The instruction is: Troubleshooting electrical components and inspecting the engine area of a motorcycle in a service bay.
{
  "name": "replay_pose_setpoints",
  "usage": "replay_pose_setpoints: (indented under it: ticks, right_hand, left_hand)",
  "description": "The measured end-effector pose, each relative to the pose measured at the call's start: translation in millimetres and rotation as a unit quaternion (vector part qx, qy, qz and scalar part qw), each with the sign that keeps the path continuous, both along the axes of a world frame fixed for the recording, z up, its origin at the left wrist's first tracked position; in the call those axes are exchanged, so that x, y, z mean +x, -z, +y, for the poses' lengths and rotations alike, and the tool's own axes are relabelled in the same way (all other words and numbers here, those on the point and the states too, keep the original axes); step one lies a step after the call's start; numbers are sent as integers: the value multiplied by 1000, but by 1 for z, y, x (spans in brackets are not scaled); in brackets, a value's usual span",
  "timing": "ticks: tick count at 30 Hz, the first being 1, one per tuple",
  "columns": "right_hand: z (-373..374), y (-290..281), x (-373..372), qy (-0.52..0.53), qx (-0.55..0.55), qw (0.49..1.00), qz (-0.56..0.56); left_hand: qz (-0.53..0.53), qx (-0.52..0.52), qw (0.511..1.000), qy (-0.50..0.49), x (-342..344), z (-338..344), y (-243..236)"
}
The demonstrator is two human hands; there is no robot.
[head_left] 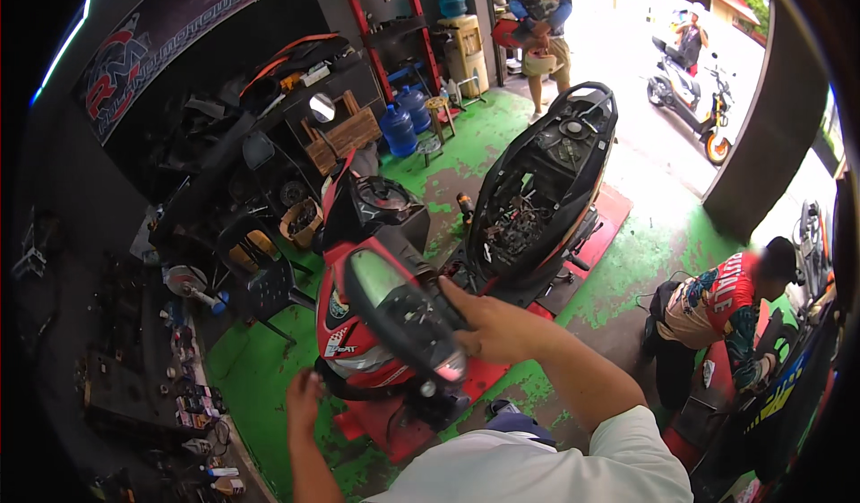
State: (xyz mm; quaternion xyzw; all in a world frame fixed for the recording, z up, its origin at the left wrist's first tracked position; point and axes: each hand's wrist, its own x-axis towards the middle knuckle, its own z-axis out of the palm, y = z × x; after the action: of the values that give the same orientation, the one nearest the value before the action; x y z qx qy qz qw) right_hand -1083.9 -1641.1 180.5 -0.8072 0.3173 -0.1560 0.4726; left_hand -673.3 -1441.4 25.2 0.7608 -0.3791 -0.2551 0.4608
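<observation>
A red scooter [365, 361] stands in front of me with its seat and rear covers off. My right hand [498, 326] grips a long, glossy dark piece with a clear lens-like face [394, 310]; it looks like a headlight unit. It is tilted across the scooter's red front panel, and I cannot tell whether it is attached. The fingers of my right hand are partly hidden behind it. Lower left, beside the front panel, my left hand [305, 397] has loosely bent fingers, with nothing visible in them. The scooter's bare rear body [524, 207] shows parts and wiring inside.
A red lift platform [591, 261] lies under the scooter. Left are a dark chair [273, 288], a fan [186, 281] and bottles along the wall. A person [717, 315] crouches at another scooter on the right. Another person [539, 19] stands near the doorway by a water dispenser [464, 51].
</observation>
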Motion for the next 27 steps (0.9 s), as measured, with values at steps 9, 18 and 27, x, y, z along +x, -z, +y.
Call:
replay_pose_setpoints:
  ticks: [9,18,27]
  right_hand:
    - [-23,34,-30,-114,175,968,-136]
    - [-28,218,-123,116,341,928,-98]
    - [47,441,-246,181,134,931,289]
  left_hand:
    - [20,-123,981,146,-48,-209,-132]
    - [-55,-65,974,210,-58,-234,-152]
    - [-275,-6,946,170,-43,-227,-152]
